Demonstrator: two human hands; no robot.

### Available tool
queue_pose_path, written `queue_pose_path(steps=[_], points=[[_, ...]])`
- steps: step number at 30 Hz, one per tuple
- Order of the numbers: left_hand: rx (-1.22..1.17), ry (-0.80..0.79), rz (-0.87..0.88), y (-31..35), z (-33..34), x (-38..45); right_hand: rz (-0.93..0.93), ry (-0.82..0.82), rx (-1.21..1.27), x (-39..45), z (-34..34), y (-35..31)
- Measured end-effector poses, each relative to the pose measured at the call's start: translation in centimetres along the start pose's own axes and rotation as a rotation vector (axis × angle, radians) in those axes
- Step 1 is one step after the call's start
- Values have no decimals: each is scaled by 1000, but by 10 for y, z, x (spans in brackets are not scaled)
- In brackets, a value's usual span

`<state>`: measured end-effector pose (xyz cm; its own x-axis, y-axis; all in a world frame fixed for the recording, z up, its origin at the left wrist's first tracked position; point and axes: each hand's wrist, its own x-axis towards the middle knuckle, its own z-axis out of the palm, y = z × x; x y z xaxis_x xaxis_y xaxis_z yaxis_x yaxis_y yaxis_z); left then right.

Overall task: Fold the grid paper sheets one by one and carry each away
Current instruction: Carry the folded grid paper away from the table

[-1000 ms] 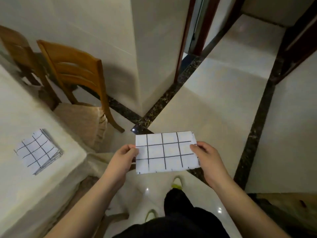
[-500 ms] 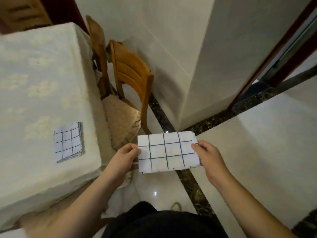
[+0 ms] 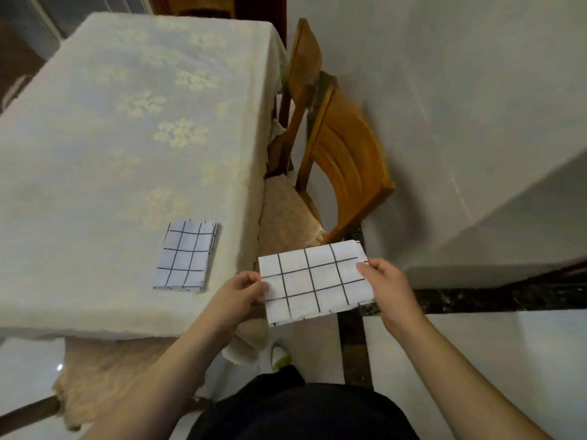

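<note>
White folded sheet (image 3: 314, 282) pinched both ends, just off table edge (image 3: 251, 192).

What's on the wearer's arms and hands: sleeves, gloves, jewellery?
Nothing visible. Both forearms are bare up to the frame edge, with no sleeve cuffs showing. The left hand and right hand have no gloves, rings, watch or bands on the sides shown. Dark clothing shows below.

tabletop (image 3: 95, 138) open; chairs (image 3: 346, 166) flank right edge.

Folded grid sheet (image 3: 314, 282) held flat, midair
</note>
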<state>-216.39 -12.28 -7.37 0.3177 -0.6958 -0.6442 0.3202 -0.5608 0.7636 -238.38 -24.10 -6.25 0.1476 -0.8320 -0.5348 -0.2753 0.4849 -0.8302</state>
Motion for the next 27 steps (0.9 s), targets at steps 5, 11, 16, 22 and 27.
queue_pose_path(steps=[5, 11, 16, 22, 27], points=[[-55, 50, 4, 16, -32, 23, -12, -86, -88, 39, 41, -34], [-200, 235, 8, 12, -57, 34, -46, -252, -226, 82, 91, -66], [-337, 408, -8, 1, -68, 43, -33, -445, -329, 122, 138, -82], [-453, 621, -56, -10, -79, 57, -108, -684, -546, 169, 201, -94], [-541, 798, -134, -21, -79, 69, -246, -892, -787, 199, 252, -94]])
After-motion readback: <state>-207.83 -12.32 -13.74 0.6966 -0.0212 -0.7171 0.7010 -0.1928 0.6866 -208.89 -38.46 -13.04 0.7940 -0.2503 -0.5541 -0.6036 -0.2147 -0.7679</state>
